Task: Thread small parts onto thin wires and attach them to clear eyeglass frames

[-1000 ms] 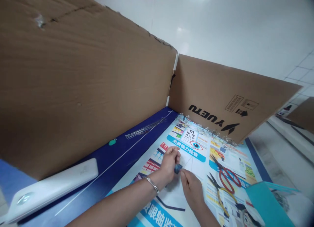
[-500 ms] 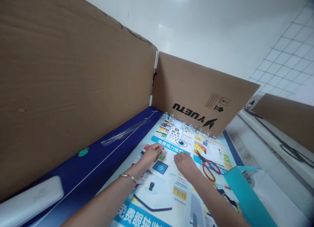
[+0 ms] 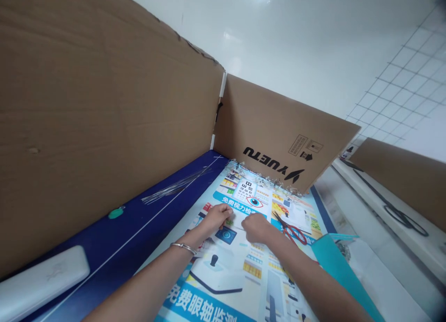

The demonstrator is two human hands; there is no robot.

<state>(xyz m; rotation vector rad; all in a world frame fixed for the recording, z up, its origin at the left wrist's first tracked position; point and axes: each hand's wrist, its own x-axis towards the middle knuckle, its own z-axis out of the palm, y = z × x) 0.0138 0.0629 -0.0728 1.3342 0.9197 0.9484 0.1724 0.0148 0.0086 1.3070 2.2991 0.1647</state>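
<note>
My left hand (image 3: pixel 218 219) and my right hand (image 3: pixel 255 227) sit close together over a printed poster sheet (image 3: pixel 223 271), both with fingers closed. A thin wire (image 3: pixel 237 226) runs between them, and each hand seems to pinch it. A metal bangle (image 3: pixel 183 248) circles my left wrist. Just beyond my right hand lie red-handled scissors (image 3: pixel 291 232). A bundle of thin metal wires (image 3: pixel 176 187) rests on the dark blue strip (image 3: pixel 139 229) to the left. No small blue piece shows now; my hands may hide it.
Two brown cardboard panels (image 3: pixel 104 103) stand along the far left and back, with a second panel (image 3: pixel 278 131) printed "YUETU". A long white object (image 3: pixel 42 285) lies at lower left, a small green item (image 3: pixel 116 213) on the blue strip, a teal folder (image 3: pixel 334 266) at right.
The small blue piece held between my hands a second ago no longer shows. My hands have shifted toward the far left of the poster, and my right forearm now covers the pliers.
</note>
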